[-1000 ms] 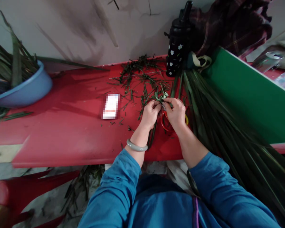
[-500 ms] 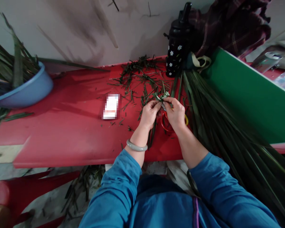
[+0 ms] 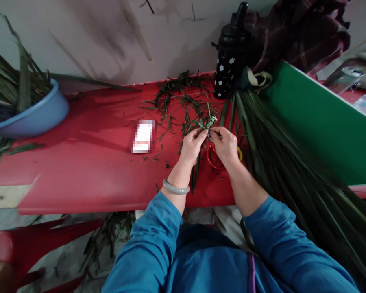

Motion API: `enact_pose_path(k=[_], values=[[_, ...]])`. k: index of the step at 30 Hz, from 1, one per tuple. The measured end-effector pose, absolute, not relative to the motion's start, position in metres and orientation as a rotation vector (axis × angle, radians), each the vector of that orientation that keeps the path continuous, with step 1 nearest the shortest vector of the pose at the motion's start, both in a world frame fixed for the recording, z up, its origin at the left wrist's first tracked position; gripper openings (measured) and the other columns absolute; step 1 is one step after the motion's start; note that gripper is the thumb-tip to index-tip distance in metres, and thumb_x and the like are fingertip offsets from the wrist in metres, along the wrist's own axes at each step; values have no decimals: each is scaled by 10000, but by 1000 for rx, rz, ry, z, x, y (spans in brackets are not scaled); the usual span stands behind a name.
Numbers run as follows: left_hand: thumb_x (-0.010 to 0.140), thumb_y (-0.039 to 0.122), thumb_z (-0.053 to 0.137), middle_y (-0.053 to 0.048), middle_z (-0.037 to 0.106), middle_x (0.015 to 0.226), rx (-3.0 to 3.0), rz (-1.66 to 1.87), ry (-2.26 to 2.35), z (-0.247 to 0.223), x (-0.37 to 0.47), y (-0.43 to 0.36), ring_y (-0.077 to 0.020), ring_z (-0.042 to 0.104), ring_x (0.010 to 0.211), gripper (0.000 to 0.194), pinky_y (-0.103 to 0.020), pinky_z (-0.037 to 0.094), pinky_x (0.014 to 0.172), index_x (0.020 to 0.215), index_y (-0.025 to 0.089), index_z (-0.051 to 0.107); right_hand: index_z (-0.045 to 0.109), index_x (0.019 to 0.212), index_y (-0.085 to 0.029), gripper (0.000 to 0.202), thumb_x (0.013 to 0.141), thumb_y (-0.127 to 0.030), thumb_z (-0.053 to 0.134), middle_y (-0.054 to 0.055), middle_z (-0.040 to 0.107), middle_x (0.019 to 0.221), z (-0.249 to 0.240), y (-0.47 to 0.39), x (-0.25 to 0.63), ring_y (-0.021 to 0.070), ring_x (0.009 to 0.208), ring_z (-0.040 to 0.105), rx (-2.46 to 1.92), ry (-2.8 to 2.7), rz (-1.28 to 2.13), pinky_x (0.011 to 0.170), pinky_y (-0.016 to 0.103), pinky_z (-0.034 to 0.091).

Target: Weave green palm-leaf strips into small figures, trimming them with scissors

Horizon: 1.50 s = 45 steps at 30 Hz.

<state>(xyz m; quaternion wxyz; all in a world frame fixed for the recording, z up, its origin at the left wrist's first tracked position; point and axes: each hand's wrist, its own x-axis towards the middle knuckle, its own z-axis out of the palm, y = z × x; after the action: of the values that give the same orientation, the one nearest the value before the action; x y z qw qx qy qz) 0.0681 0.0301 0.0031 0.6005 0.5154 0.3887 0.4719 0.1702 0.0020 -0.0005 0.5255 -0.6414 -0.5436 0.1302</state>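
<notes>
On the red table [image 3: 79, 179], leaf scraps [image 3: 179, 83] lie beyond both hands; left hand [image 3: 191, 147] and right hand [image 3: 227, 143] pinch the woven leaf [image 3: 210, 122] between fingertips, likely to keep its small folds tight, above the scissors [image 3: 213, 159]

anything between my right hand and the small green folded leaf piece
Nothing visible: the right hand pinches the small green folded leaf piece directly; the red plastic loop lies below, not between them.
</notes>
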Motion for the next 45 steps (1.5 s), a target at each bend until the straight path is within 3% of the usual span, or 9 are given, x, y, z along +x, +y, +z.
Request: enact_pose_path(k=[7, 22, 28, 34, 45], values=[[734, 390, 542, 44, 451, 530, 1431, 1151, 997, -4, 66, 32, -56, 417, 499, 266, -186, 337, 485, 625, 155, 480, 640, 784, -183, 171, 751, -266, 495, 38, 679, 795, 1, 2, 170, 158, 739, 615, -1564, -1335, 360, 695, 275, 458], [763, 228, 504, 40, 436, 515, 1581, 1211, 1186, 1, 67, 32, -81, 399, 519, 184, -205, 312, 536, 591, 177, 460, 625, 755, -201, 162, 756, -274, 480, 34, 671, 758, -3, 3, 166, 173, 724, 608, -1619, -1389, 324, 664, 279, 444], [760, 272, 501, 47, 391, 504, 1547, 1232, 1205, -8, 64, 40, -77, 367, 513, 230, -206, 290, 522, 570, 173, 416, 627, 761, -192, 161, 755, -280, 492, 35, 675, 757, -3, 4, 166, 171, 709, 612, -1616, -1377, 376, 647, 276, 442], [739, 425, 515, 57, 351, 498, 1530, 1187, 1146, -14, 65, 41, -68, 336, 495, 317, -208, 266, 497, 573, 172, 422, 630, 742, -192, 173, 753, -281, 482, 41, 672, 728, -1, 4, 169, 185, 690, 611, -1666, -1344, 367, 636, 288, 437], [726, 407, 540, 46, 412, 482, 1405, 1196, 1172, -15, 65, 44, -69, 383, 474, 313, -200, 298, 479, 553, 171, 429, 637, 780, -205, 168, 749, -280, 491, 26, 681, 762, -5, 5, 166, 172, 707, 618, -1600, -1371, 388, 650, 276, 452]])
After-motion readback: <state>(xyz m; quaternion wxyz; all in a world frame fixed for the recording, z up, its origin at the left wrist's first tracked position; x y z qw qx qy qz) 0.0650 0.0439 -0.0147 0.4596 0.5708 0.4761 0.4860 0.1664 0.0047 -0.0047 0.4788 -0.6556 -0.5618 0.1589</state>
